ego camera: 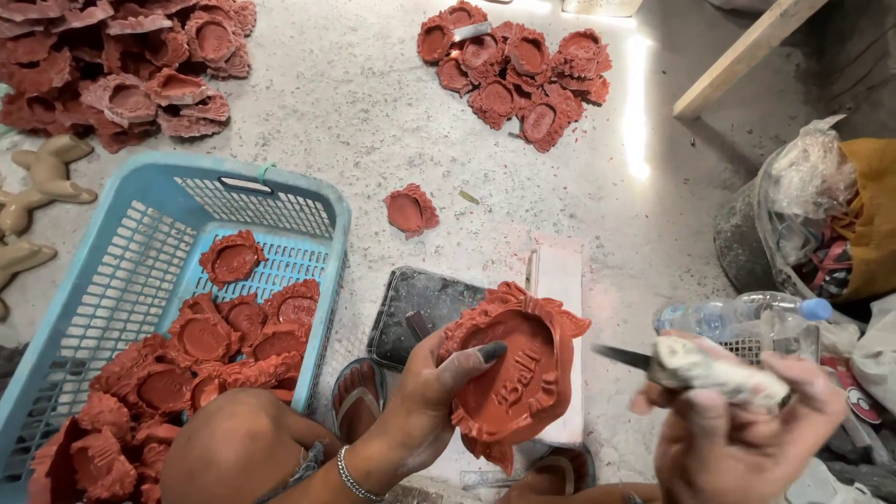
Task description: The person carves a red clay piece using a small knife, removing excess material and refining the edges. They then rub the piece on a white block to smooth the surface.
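My left hand (431, 390) grips a red clay piece (511, 366), an oval dish with a frilled rim and raised lettering, tilted toward me at bottom centre. My thumb presses on its inner face. My right hand (737, 425) at bottom right is closed on a small knife (695, 364) with a cloth-wrapped handle. Its dark blade points left, its tip just short of the piece's right edge.
A blue plastic basket (140, 252) at left holds several similar red pieces. More lie in piles at top left (121, 65) and top centre (518, 65), one alone (409, 210). A dark phone (415, 313), white block (558, 280), plastic bottle (737, 313) and bagged bucket (793, 215) surround me.
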